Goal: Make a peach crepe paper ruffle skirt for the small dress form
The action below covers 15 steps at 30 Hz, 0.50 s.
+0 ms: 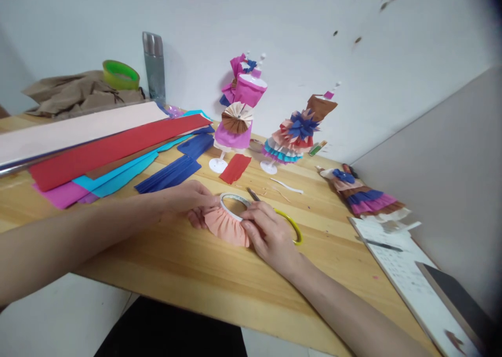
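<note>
A pleated peach crepe-paper piece [225, 227] lies on the wooden table [176, 263], gathered along a white ring [231, 199]. My left hand [190, 200] grips the piece's left end with curled fingers. My right hand [269, 234] pinches the paper against the ring at its right side. A yellow-green ring [295, 229] lies partly hidden behind my right hand. Dark scissors tips [253, 193] show just beyond the white ring.
Sheets of pink, red, blue and magenta crepe paper [98, 153] are stacked at the left. Two paper-dress figures [239, 111] [296, 132] stand at the back, a third [361, 195] lies at right. A ruled board with a pen [396, 257], green tape roll [121, 75] and metal bottle [154, 67] are also there.
</note>
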{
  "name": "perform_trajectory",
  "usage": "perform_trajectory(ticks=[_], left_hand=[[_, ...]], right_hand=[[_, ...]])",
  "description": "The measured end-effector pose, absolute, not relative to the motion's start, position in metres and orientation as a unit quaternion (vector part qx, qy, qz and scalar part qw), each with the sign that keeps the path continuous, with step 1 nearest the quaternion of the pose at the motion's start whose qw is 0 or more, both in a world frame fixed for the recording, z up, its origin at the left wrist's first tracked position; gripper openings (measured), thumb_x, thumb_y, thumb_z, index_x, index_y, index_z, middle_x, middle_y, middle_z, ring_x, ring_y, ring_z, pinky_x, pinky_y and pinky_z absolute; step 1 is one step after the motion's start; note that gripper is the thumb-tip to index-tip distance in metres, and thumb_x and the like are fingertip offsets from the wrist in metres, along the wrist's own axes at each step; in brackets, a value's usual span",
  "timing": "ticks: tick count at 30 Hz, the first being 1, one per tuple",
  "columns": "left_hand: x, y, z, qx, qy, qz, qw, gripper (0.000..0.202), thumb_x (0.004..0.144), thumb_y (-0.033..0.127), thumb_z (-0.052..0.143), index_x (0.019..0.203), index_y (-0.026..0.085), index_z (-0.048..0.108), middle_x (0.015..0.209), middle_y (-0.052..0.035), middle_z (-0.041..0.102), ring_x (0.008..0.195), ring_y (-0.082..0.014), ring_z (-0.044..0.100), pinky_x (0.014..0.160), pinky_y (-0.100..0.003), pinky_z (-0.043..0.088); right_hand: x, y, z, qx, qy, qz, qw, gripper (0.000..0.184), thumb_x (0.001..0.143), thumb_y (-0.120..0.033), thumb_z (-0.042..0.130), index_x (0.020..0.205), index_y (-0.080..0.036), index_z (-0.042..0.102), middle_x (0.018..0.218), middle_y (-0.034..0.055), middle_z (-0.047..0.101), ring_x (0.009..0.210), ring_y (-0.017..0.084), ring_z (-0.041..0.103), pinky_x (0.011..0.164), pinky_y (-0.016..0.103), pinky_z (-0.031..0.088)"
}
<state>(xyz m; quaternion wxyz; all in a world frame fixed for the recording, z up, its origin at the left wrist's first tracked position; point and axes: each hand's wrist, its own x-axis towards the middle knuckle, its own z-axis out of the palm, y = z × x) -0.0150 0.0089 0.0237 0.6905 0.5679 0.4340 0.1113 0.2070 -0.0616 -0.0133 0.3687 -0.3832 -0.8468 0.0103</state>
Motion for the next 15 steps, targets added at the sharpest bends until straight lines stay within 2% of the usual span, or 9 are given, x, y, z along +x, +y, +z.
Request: perform_trajectory(ticks=[5, 9, 12, 15], left_hand=[[-0.0165, 0.0066, 0.0258, 0.613, 0.43, 0.082, 0.658, 0.048, 0.064, 0.058, 0.071, 0.054, 0.015, 0.053, 0.047, -0.0012, 0.058, 0.043, -0.0115, 0.053, 0.041, -0.021, 0.04], [-0.0161, 0.0063, 0.0254, 0.644, 0.417, 0.073, 0.637, 0.036, 0.067, 0.046, 0.068, 0.054, 0.016, 0.053, 0.044, 0.0017, 0.055, 0.037, -0.0085, 0.046, 0.041, -0.021, 0.037], [-0.0149, 0.0052, 0.0257, 0.653, 0.419, 0.089, 0.625, 0.025, 0.067, 0.036, 0.065, 0.056, 0.016, 0.055, 0.044, 0.0029, 0.053, 0.04, -0.0095, 0.047, 0.043, -0.021, 0.036], [-0.0145, 0.0024, 0.0243, 0.694, 0.417, 0.128, 0.573, 0.02, 0.068, 0.029, 0.059, 0.054, 0.015, 0.057, 0.043, 0.0044, 0.047, 0.043, -0.0084, 0.042, 0.043, -0.02, 0.029]], right_hand=[[0.2066, -0.0615, -0.0144, -0.38, -0.85, 0.005, 0.363, 0.011, 0.093, -0.017, 0.051, 0.09, -0.019, 0.062, 0.087, 0.0079, 0.063, 0.087, 0.021, 0.062, 0.075, 0.036, 0.053], [0.2063, -0.062, -0.0137, -0.377, -0.857, 0.001, 0.353, 0.011, 0.093, -0.017, 0.052, 0.089, -0.019, 0.062, 0.086, 0.0079, 0.063, 0.087, 0.021, 0.061, 0.077, 0.036, 0.053], [0.2065, -0.0624, -0.0134, -0.377, -0.858, 0.0, 0.349, 0.01, 0.092, -0.016, 0.052, 0.089, -0.018, 0.061, 0.087, 0.0082, 0.063, 0.088, 0.021, 0.061, 0.076, 0.035, 0.052], [0.2067, -0.0624, -0.0139, -0.377, -0.857, 0.003, 0.351, 0.009, 0.093, -0.016, 0.052, 0.089, -0.018, 0.06, 0.087, 0.0082, 0.062, 0.087, 0.021, 0.06, 0.077, 0.035, 0.051]])
